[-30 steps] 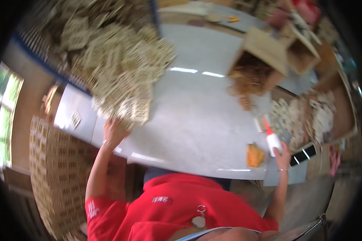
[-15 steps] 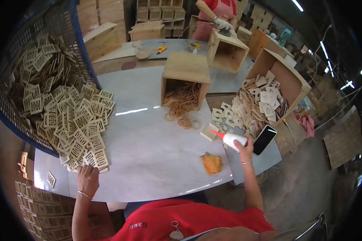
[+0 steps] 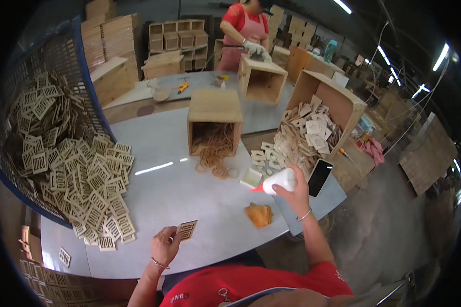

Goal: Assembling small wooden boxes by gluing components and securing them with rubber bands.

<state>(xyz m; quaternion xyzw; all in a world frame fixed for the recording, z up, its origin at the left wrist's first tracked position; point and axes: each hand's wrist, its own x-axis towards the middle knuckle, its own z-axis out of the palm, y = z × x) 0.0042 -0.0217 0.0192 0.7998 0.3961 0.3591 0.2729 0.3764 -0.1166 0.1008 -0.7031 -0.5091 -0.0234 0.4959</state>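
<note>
Pinched in my left hand point(image 3: 166, 244), above the front of the table, is a small square wooden piece with cut-out slots point(image 3: 187, 231). My right hand point(image 3: 294, 192) is wrapped round a white glue bottle point(image 3: 284, 179), whose red nozzle point(image 3: 257, 189) points left and slightly down. Just behind the nozzle lies a small pale open box point(image 3: 251, 177). A crumpled orange cloth point(image 3: 259, 215) lies below the bottle. Many matching slotted pieces point(image 3: 95, 179) spill from a blue basket point(image 3: 95, 97) on the left.
A wooden box of rubber bands point(image 3: 215, 106) lies on its side mid-table. Right of it, another box point(image 3: 338, 97) spills thin wooden pieces point(image 3: 312, 128) beside a phone point(image 3: 320, 177). Across the table, a gloved person point(image 3: 245, 30) works on a wooden box point(image 3: 261, 79). One slotted piece point(image 3: 65, 257) lies front left.
My left hand has moved right from the pile, now holding a slotted piece. My right hand has shifted slightly left, tipping the bottle's nozzle downward. The whole view has shifted a little.
</note>
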